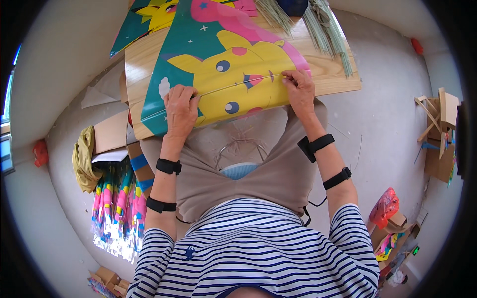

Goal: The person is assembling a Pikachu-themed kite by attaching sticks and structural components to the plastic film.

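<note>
A printed sheet (208,74) in yellow, teal and pink, with a big-eyed cartoon animal on it, lies over the near edge of a wooden table. Across it runs a thin pale stick (223,90), roughly level with the cartoon's mouth. My left hand (181,111) is closed, fingers bent down onto the stick and sheet at the teal side. At the other side, my right hand (299,91) pinches near the stick's right end, by the pink border. The fingertips of the left hand are partly hidden.
Bundles of thin pale sticks (325,32) and a dark blue object (292,7) lie at the far right of the wooden table (333,84). Another printed sheet (131,30) is far left. Colourful foil-like pieces (119,198) and a cardboard box (110,133) stand left of my legs.
</note>
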Demonstrator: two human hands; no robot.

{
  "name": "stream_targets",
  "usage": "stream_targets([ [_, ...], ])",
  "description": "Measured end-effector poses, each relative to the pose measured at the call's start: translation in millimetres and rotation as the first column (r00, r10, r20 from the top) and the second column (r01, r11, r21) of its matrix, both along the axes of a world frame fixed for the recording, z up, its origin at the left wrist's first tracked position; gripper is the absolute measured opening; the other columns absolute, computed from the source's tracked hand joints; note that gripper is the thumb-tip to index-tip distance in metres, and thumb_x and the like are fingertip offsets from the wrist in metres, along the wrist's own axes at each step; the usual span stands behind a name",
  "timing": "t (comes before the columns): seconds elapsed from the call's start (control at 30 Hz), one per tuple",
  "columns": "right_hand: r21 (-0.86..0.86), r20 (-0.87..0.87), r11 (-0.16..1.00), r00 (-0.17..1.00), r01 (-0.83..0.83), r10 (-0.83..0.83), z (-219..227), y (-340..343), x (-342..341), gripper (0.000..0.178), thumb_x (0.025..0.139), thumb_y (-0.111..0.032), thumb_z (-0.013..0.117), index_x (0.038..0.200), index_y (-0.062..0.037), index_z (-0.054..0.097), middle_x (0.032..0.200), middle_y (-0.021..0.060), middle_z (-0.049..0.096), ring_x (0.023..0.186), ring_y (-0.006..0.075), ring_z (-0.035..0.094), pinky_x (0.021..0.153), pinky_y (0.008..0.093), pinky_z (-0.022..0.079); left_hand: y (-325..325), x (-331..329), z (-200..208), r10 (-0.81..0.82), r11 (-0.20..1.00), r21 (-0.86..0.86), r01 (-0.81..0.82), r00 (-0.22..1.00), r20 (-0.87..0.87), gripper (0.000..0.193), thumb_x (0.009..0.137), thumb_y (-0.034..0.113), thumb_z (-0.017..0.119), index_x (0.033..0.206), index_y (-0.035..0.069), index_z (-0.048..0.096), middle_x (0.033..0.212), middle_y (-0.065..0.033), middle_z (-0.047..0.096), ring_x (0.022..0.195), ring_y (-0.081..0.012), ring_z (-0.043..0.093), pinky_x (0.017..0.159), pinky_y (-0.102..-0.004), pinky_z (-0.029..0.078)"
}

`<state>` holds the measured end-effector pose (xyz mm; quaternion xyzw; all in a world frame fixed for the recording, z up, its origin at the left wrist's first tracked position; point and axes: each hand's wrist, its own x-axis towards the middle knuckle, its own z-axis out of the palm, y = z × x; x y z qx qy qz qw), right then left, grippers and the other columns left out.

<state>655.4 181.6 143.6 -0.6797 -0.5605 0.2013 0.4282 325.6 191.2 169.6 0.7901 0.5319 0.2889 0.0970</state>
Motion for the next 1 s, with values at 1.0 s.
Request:
stream_targets([
  [1.0, -0.108, -0.164, 0.989, 0.98, 0.1, -0.117, 34.6, 46.0, 58.7, 0.014, 0.081, -0.007, 0.071, 0.091, 0.0024, 0.072, 0.076, 0.0087, 0.069, 0.071, 0.0153, 0.064, 0.069, 0.0286, 0.051, -49.1, -17.4, 50.8, 0.007, 1.0, 0.006, -0.007, 0.999, 0.04, 0.028, 0.07, 0.001, 0.071, 0.098, 0.003, 0.065, 0.107, -0.0136, 0.062, 0.106, -0.0339, 0.056, 0.093, -0.0439, 0.041],
])
